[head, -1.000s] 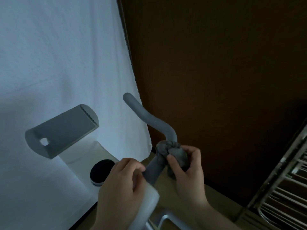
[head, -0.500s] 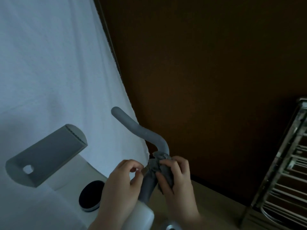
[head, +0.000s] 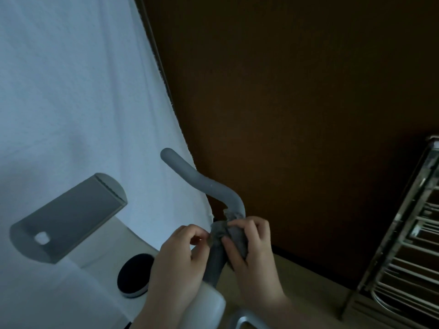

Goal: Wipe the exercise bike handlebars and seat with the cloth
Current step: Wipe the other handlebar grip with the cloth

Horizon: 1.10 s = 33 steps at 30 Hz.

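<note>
Two hands on cloth [head: 231,231], handlebar [head: 204,184].

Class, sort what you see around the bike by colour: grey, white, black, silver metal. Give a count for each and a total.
Grey: 3 - handlebar, cloth, phone holder
White: 2 - curtain, bike frame
Black: 1 - round knob
Silver metal: 1 - wire rack
Total: 7

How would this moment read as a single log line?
step: wiping handlebar | right hand: grips cloth round bar | left hand: pinches cloth edge | seat: not in view
</note>
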Motion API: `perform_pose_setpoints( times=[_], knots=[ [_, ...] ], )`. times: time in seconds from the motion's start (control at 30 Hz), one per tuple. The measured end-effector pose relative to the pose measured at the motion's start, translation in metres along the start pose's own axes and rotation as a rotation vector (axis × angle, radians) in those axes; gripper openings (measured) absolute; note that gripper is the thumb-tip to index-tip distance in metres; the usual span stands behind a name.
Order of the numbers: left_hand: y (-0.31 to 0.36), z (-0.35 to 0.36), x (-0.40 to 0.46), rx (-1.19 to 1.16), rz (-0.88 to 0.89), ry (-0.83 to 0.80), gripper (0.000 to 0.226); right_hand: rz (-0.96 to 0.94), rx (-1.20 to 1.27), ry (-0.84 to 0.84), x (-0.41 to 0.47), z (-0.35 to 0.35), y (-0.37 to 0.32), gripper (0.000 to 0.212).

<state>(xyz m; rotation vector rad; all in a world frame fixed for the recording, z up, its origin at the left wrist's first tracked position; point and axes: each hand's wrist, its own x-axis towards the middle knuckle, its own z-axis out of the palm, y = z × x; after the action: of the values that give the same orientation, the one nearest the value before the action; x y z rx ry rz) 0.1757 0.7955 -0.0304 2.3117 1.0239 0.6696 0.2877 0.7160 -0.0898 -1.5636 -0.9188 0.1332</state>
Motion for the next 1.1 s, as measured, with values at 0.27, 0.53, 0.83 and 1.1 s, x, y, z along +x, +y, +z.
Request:
perform_pose_setpoints(
  times=[0.27, 0.53, 0.83, 1.1],
  knots=[
    [-0.001, 0.002, 0.0, 0.001, 0.007, -0.012, 0.014, 0.129, 0.143, 0.051, 0.005, 0.004, -0.001, 0.03],
    [-0.002, 0.003, 0.002, 0.018, 0.035, -0.007, 0.017, 0.344, 0.287, 0.136, 0.008, 0.005, -0.007, 0.029],
    [-0.001, 0.002, 0.001, -0.01, 0.022, -0.074, 0.008, 0.553, 0.456, 0.21, 0.016, 0.013, -0.005, 0.031],
    [0.0, 0.002, 0.0, 0.004, 0.016, -0.093, 0.006, 0.639, 0.552, 0.168, 0.025, 0.007, -0.006, 0.021]
  ],
)
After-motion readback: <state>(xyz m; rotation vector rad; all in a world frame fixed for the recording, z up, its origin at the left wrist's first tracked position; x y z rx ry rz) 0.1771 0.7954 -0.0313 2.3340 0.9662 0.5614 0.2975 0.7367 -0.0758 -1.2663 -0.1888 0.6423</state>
